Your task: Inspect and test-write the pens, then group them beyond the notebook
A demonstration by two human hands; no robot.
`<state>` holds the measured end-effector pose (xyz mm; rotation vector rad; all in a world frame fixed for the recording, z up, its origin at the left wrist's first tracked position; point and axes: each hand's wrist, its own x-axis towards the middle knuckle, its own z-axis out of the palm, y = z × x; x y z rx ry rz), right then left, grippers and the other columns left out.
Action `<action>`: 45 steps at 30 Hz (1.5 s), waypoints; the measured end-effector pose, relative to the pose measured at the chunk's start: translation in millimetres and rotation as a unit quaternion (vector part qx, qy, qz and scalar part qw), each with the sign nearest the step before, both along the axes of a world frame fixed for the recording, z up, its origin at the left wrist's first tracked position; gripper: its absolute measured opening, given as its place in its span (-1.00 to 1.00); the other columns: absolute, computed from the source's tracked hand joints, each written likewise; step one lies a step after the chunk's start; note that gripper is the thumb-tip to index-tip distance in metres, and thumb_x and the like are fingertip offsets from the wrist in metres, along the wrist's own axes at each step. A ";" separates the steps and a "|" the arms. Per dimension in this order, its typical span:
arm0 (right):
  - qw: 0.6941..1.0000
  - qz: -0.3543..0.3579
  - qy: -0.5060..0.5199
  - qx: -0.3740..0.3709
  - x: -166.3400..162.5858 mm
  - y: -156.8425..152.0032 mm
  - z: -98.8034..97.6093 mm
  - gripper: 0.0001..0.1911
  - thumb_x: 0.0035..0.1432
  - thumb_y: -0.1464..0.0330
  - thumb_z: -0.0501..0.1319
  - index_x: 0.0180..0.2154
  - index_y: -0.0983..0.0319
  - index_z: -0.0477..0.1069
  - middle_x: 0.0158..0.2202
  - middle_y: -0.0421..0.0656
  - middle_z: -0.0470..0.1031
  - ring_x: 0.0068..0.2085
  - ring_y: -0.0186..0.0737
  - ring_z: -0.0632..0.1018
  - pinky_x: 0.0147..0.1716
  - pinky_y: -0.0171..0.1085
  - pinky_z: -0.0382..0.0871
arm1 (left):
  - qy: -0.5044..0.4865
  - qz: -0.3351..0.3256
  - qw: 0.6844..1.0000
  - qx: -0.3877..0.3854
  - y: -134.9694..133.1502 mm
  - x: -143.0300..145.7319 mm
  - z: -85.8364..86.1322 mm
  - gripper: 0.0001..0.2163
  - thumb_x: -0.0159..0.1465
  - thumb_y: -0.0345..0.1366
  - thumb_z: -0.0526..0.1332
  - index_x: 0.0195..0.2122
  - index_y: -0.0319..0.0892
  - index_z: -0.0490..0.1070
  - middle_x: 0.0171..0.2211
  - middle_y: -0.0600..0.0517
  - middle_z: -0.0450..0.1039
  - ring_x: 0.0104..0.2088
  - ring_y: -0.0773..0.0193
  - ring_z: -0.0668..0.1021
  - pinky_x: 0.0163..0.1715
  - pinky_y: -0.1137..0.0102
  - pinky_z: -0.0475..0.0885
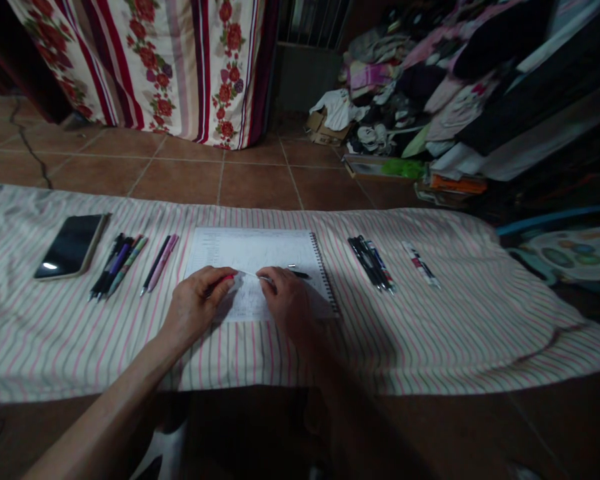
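A spiral notebook (265,243) with written pages lies on the striped cloth, and both hands are over it. My left hand (195,297) is closed on a red pen part (227,277), mostly hidden by the fingers. A thin white pen refill (247,273) spans the gap between the hands. My right hand (286,300) pinches the refill's other end near a small shiny piece (266,279). Just beyond the right fingers, a black pen part (300,274) and a small silvery piece (292,266) rest on the page.
Left of the notebook lie a pink pen (163,262) beside a dark one, a bunch of pens (117,267) and a phone (71,247). To its right are several dark pens (371,263) and white-barrelled pens (421,265). Clothes (405,73) are heaped beyond the tiled floor.
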<state>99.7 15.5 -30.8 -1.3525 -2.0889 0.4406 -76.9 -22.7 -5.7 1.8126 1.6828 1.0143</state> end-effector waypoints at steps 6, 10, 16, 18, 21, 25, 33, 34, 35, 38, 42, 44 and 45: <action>0.999 0.018 -0.027 0.013 1.3 -2.6 -1.1 -0.75 0.15 0.50 0.03 -0.20 0.22 0.43 -0.22 -0.08 0.49 -0.18 -0.19 0.48 -0.17 -0.22 0.35 | 0.052 -0.046 0.997 -0.026 -2.8 6.4 2.6 -0.76 0.25 -0.21 0.05 -0.20 -0.13 0.47 -0.29 -0.01 0.52 -0.28 0.26 0.53 -0.25 0.36 0.41; 1.000 0.005 -0.019 0.013 2.3 -4.1 -0.9 -0.73 0.16 0.48 0.04 -0.15 0.21 0.42 -0.18 -0.08 0.48 -0.18 -0.20 0.49 -0.17 -0.24 0.37 | 0.097 -0.067 0.992 -0.037 -5.2 13.0 0.9 -0.75 0.26 -0.21 0.05 -0.18 -0.13 0.46 -0.28 -0.03 0.53 -0.30 0.24 0.55 -0.27 0.35 0.42; 0.998 -0.036 0.009 0.046 11.5 -1.0 4.4 -0.76 0.17 0.42 0.06 -0.16 0.24 0.44 -0.17 -0.05 0.48 -0.18 -0.18 0.51 -0.19 -0.24 0.39 | 0.161 -0.054 0.985 -0.021 -3.8 9.2 -0.8 -0.79 0.24 -0.24 0.08 -0.23 -0.17 0.46 -0.34 -0.02 0.49 -0.33 0.25 0.52 -0.32 0.37 0.41; 0.997 -0.049 0.022 0.060 19.0 2.6 5.3 -0.76 0.16 0.42 0.06 -0.18 0.24 0.45 -0.18 -0.05 0.49 -0.22 -0.19 0.52 -0.20 -0.24 0.40 | 0.213 -0.057 0.975 0.024 -3.8 6.5 -1.1 -0.78 0.26 -0.26 0.06 -0.25 -0.17 0.47 -0.37 -0.03 0.47 -0.33 0.24 0.49 -0.32 0.37 0.40; 0.994 -0.070 0.032 0.082 32.5 8.9 4.6 -0.77 0.15 0.44 0.06 -0.21 0.24 0.45 -0.19 -0.05 0.49 -0.23 -0.20 0.52 -0.19 -0.24 0.39 | 0.279 -0.050 0.955 0.084 -4.6 4.6 -1.0 -0.74 0.29 -0.24 0.02 -0.25 -0.17 0.49 -0.38 -0.06 0.45 -0.32 0.22 0.45 -0.33 0.36 0.39; 0.991 -0.095 0.020 0.087 49.5 15.2 3.4 -0.80 0.13 0.44 0.08 -0.25 0.24 0.46 -0.23 -0.06 0.50 -0.30 -0.21 0.51 -0.25 -0.24 0.39 | 0.314 -0.043 0.945 0.082 -5.1 6.2 0.7 -0.70 0.31 -0.22 -0.02 -0.22 -0.18 0.50 -0.38 -0.08 0.44 -0.33 0.18 0.44 -0.37 0.34 0.38; 0.993 -0.106 -0.015 0.056 67.1 18.5 2.6 -0.87 0.09 0.39 0.17 -0.35 0.25 0.49 -0.32 -0.08 0.49 -0.36 -0.23 0.50 -0.33 -0.27 0.37 | 0.397 -0.059 0.911 0.089 -3.9 7.6 4.9 -0.69 0.32 -0.28 -0.03 -0.20 -0.18 0.51 -0.36 -0.10 0.42 -0.31 0.12 0.40 -0.35 0.28 0.37; 0.994 -0.098 -0.020 0.050 67.8 18.3 2.1 -0.88 0.08 0.38 0.19 -0.36 0.25 0.49 -0.32 -0.09 0.49 -0.33 -0.21 0.50 -0.31 -0.26 0.37 | 0.401 -0.061 0.910 0.088 -3.9 7.9 5.0 -0.70 0.32 -0.28 -0.03 -0.20 -0.17 0.51 -0.36 -0.10 0.42 -0.31 0.12 0.40 -0.35 0.28 0.37; 0.995 -0.090 -0.026 0.044 68.2 17.9 1.8 -0.89 0.07 0.38 0.21 -0.36 0.25 0.50 -0.33 -0.08 0.49 -0.30 -0.19 0.50 -0.28 -0.25 0.37 | 0.402 -0.062 0.909 0.088 -3.8 8.2 5.1 -0.70 0.32 -0.27 -0.03 -0.21 -0.17 0.51 -0.35 -0.10 0.43 -0.31 0.12 0.40 -0.35 0.28 0.37; 0.996 -0.073 -0.046 0.025 68.2 16.4 1.9 -0.89 0.05 0.39 0.24 -0.33 0.24 0.50 -0.31 -0.08 0.49 -0.24 -0.15 0.49 -0.20 -0.20 0.35 | 0.400 -0.059 0.910 0.089 -3.4 9.7 4.4 -0.70 0.32 -0.27 -0.03 -0.20 -0.18 0.50 -0.35 -0.10 0.43 -0.31 0.11 0.40 -0.36 0.27 0.37; 0.996 -0.069 -0.057 0.006 67.8 15.8 2.6 -0.88 0.04 0.43 0.24 -0.31 0.25 0.49 -0.29 -0.08 0.48 -0.23 -0.15 0.48 -0.19 -0.19 0.35 | 0.394 -0.057 0.913 0.086 -2.2 10.7 2.2 -0.70 0.31 -0.29 -0.03 -0.20 -0.20 0.50 -0.35 -0.11 0.43 -0.31 0.11 0.40 -0.35 0.27 0.37; 0.996 -0.071 -0.057 0.005 68.4 16.2 2.0 -0.89 0.04 0.43 0.23 -0.32 0.25 0.49 -0.30 -0.07 0.48 -0.23 -0.15 0.48 -0.18 -0.19 0.34 | 0.391 -0.059 0.914 0.085 -1.5 10.4 1.4 -0.71 0.31 -0.30 -0.02 -0.19 -0.21 0.50 -0.35 -0.11 0.43 -0.31 0.11 0.39 -0.34 0.28 0.36; 0.996 -0.071 -0.057 0.009 68.9 16.3 1.5 -0.90 0.04 0.44 0.23 -0.33 0.25 0.49 -0.30 -0.07 0.48 -0.23 -0.15 0.47 -0.18 -0.19 0.34 | 0.390 -0.058 0.915 0.085 -1.3 10.2 1.3 -0.72 0.31 -0.31 -0.01 -0.19 -0.21 0.50 -0.34 -0.11 0.42 -0.30 0.11 0.39 -0.34 0.28 0.36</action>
